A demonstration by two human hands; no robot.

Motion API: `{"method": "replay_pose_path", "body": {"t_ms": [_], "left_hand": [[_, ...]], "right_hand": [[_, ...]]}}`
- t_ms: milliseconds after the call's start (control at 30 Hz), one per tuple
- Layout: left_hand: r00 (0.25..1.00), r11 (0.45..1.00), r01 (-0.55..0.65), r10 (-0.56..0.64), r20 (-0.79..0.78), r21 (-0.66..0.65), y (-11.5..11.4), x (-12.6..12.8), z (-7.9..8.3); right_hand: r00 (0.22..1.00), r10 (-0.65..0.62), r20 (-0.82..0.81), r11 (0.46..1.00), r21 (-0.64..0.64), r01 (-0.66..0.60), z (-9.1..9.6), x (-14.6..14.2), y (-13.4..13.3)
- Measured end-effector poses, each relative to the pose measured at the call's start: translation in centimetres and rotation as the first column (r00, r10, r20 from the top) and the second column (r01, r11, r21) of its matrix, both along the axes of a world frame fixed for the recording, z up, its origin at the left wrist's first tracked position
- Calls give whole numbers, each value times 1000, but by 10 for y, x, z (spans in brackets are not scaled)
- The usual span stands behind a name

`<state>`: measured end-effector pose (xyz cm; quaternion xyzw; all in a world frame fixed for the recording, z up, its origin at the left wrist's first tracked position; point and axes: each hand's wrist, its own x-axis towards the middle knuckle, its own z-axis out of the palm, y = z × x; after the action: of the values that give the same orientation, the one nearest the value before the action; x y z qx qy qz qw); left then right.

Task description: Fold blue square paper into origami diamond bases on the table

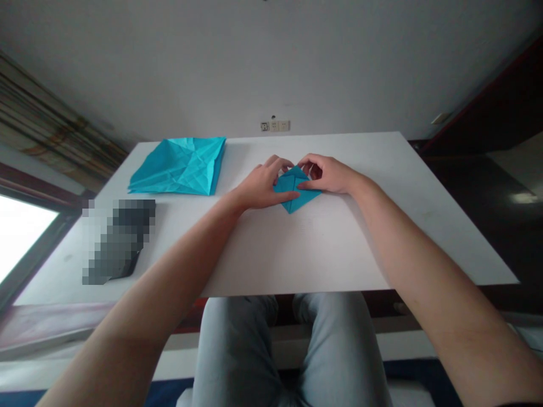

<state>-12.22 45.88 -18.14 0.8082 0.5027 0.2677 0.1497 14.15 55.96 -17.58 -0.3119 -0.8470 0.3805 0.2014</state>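
A small folded piece of blue paper (297,196) lies on the white table (322,249) near its middle. My left hand (263,183) rests on the paper's left side, thumb pressed flat along a crease and fingers curled over the top edge. From the right, my right hand (326,174) pinches the paper's upper flap between thumb and bent fingers. The fingertips of both hands nearly meet above the paper's top corner.
A stack of creased blue paper sheets (180,165) lies at the table's far left. A dark blurred object (121,237) sits near the left front edge. A wall with a socket plate (275,125) stands behind the table. My knees show below the front edge.
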Motion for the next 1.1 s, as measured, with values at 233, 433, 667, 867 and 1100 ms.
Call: {"method": "replay_pose_path", "body": {"t_ms": [233,433,667,867,1100], "left_hand": [[998,999,-1,-1,68,32,3,-4,-9],[998,998,60,-60,22,1,2,-10,4],[994,990,105,-103,31,-93,5,-14,11],[985,972,152,-135,104,-181,6,-23,16],[977,947,192,-160,141,-258,9,-35,24]], "right_hand": [[994,-30,-105,984,172,48,-11,-3,8],[995,36,-89,971,237,-14,-9,-6,7],[996,92,-10,994,68,-91,2,-3,1],[992,92,84,996,-14,-91,10,2,-4],[982,150,113,987,44,-155,14,0,-6]]}}
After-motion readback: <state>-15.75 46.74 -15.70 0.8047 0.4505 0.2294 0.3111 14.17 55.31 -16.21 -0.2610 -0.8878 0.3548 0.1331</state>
